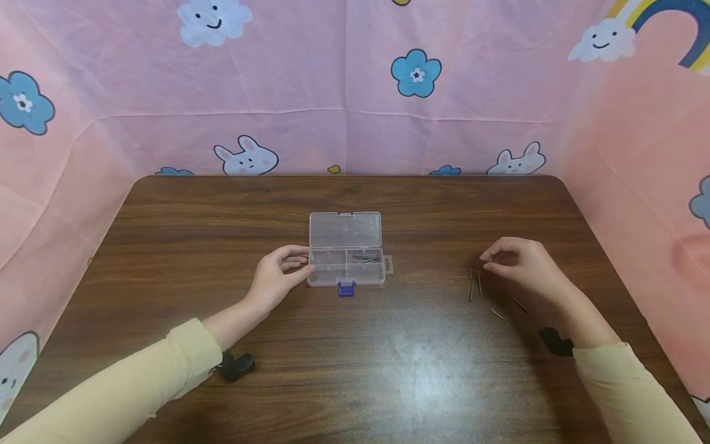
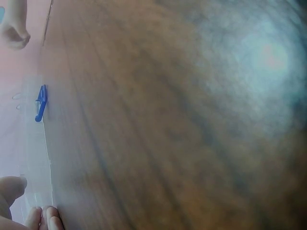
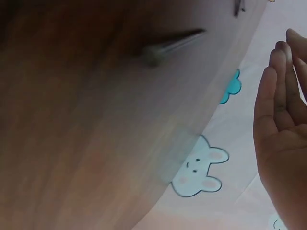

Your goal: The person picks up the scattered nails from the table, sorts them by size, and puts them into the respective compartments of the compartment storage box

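Note:
A clear plastic compartment box [image 1: 322,284] stands on the table with its lid [image 1: 345,229] swung back. Its blue latch [image 1: 346,289] hangs at the front. Several nails [image 1: 367,258] lie in the back right compartment. My left hand [image 1: 277,274] grips the box's left end, thumb at the front and fingers toward the back. My right hand [image 1: 527,264] hovers over loose nails [image 1: 472,288] to the right of the box, thumb and fingertips apart, holding nothing visible. In the right wrist view, a blurred nail [image 3: 180,44] lies on the table, away from the fingers.
A short nail [image 1: 497,314] and a longer one [image 1: 518,302] lie nearer the right forearm. Dark wrist-worn pieces show below the left wrist [image 1: 237,366] and right wrist [image 1: 556,342]. Pink patterned cloth [image 1: 310,80] surrounds the wooden table [image 1: 355,370] at the back and sides.

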A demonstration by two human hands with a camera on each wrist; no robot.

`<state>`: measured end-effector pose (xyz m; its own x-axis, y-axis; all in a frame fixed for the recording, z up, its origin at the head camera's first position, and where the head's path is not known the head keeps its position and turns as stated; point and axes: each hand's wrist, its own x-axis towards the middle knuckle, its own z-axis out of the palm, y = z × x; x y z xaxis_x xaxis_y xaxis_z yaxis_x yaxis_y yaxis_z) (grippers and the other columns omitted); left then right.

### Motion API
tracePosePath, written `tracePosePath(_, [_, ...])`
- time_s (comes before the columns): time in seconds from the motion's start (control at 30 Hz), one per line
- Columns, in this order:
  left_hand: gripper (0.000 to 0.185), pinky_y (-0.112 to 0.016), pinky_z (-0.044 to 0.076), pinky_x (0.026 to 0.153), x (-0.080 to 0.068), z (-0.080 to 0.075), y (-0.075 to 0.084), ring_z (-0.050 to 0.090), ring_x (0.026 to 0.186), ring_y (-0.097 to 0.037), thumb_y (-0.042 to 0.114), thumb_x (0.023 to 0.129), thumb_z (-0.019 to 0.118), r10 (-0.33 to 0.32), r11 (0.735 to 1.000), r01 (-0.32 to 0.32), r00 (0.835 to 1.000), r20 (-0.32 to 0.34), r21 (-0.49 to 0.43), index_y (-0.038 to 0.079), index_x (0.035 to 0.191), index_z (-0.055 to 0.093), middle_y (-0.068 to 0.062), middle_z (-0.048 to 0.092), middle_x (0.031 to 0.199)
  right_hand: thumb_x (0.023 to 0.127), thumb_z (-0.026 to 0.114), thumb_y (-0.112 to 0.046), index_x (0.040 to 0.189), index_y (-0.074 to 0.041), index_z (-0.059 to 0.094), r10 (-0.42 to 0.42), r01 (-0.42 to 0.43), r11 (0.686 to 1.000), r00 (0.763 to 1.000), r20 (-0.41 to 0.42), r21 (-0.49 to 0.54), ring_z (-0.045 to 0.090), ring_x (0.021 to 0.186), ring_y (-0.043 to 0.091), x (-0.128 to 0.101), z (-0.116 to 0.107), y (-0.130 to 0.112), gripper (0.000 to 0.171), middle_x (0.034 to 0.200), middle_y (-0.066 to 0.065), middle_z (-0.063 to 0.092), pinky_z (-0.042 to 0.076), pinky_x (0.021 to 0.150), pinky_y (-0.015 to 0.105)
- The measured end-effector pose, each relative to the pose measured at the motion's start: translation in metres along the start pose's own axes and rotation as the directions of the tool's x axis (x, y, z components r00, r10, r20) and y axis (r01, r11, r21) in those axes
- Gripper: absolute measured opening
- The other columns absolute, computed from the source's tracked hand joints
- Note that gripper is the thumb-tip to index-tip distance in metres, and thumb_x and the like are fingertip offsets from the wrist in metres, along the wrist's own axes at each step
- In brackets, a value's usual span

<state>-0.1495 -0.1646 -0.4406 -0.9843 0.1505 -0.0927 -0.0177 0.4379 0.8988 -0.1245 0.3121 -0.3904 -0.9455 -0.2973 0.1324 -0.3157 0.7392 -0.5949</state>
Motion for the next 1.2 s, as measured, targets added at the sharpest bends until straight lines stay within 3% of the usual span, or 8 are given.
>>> tracePosePath(0.27, [0.041, -0.044, 0.058, 0.109, -0.002, 0.000, 0.001, 0.068, 0.125, -0.037, 0.014, 0.100, 0.076, 0.003, 1.000, -0.003, 1.000, 0.005, -0.007, -0.001, 0.137, 0.065, -0.023, 0.070, 0.134, 0.090, 0.079, 0.007, 0.101, -0.003, 0.079, 0.022, -0.023, 0.999, 1.000, 0.018, 0.038, 0.064, 0.087, -0.008, -0.018, -0.002, 0.014, 0.015, 0.097, 0.011, 0.078, 0.056, 0.075, 0.007])
tracePosePath(0.67, [0.042, -0.043, 0.058, 0.109, -0.001, 0.000, -0.001, 0.068, 0.125, -0.037, 0.013, 0.099, 0.076, 0.006, 1.000, -0.006, 1.000, 0.005, -0.014, -0.001, 0.137, 0.065, -0.024, 0.070, 0.134, 0.090, 0.080, 0.004, 0.101, -0.008, 0.080, 0.076, -0.076, 0.997, 0.997, 0.002, -0.008, 0.065, 0.083, -0.009, -0.043, -0.005, 0.025, 0.017, 0.096, 0.008, 0.079, 0.054, 0.072, 0.008])
tracePosePath(0.93, [0.041, -0.011, 0.054, 0.094, -0.001, 0.000, -0.001, 0.068, 0.124, -0.037, 0.011, 0.099, 0.076, 0.000, 1.000, 0.000, 1.000, 0.002, -0.020, -0.001, 0.137, 0.066, -0.023, 0.070, 0.134, 0.088, 0.082, 0.003, 0.101, -0.007, 0.079, 0.110, -0.110, 0.994, 0.994, 0.014, 0.002, 0.064, 0.079, -0.008, -0.055, -0.008, 0.029, 0.017, 0.091, 0.007, 0.078, 0.053, 0.066, 0.011])
tracePosePath(1.03, [0.041, -0.016, 0.056, 0.098, -0.001, 0.000, -0.001, 0.068, 0.124, -0.037, 0.012, 0.099, 0.076, 0.005, 1.000, -0.005, 1.000, 0.002, -0.019, -0.002, 0.136, 0.066, -0.024, 0.070, 0.134, 0.087, 0.084, 0.002, 0.102, -0.006, 0.079, 0.133, -0.133, 0.991, 0.991, 0.028, 0.014, 0.064, 0.077, -0.007, -0.059, -0.009, 0.031, 0.018, 0.089, 0.005, 0.078, 0.054, 0.065, 0.013])
tracePosePath(1.2, [0.041, -0.036, 0.059, 0.106, 0.000, 0.000, 0.000, 0.069, 0.124, -0.037, 0.012, 0.099, 0.076, 0.007, 1.000, -0.007, 1.000, 0.000, -0.006, -0.001, 0.136, 0.066, -0.024, 0.070, 0.134, 0.087, 0.084, 0.002, 0.104, -0.004, 0.078, 0.150, -0.151, 0.988, 0.987, 0.061, 0.019, 0.065, 0.078, -0.006, -0.064, -0.009, 0.034, 0.019, 0.090, 0.005, 0.078, 0.054, 0.067, 0.014])
